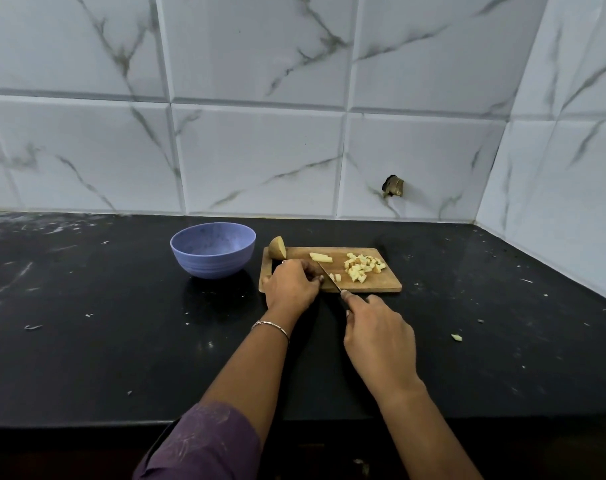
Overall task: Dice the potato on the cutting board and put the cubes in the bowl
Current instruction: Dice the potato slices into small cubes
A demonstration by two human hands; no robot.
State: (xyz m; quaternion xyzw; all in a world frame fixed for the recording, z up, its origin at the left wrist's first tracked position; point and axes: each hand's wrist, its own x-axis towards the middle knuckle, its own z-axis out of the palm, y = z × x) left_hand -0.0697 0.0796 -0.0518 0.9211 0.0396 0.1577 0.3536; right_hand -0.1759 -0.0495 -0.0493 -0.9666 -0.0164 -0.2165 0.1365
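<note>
While right hand point(377, 334) holds knife point(329, 277), bowl point(213, 251) sits (leftward)

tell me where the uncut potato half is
In the head view the potato half stands at the far left corner of the cutting board, just right of the blue bowl and beyond the left hand.

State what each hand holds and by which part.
The right hand grips the knife by its handle, blade over the cutting board. The left hand curls its fingers down beside the blade; whatever it holds is hidden.
</note>
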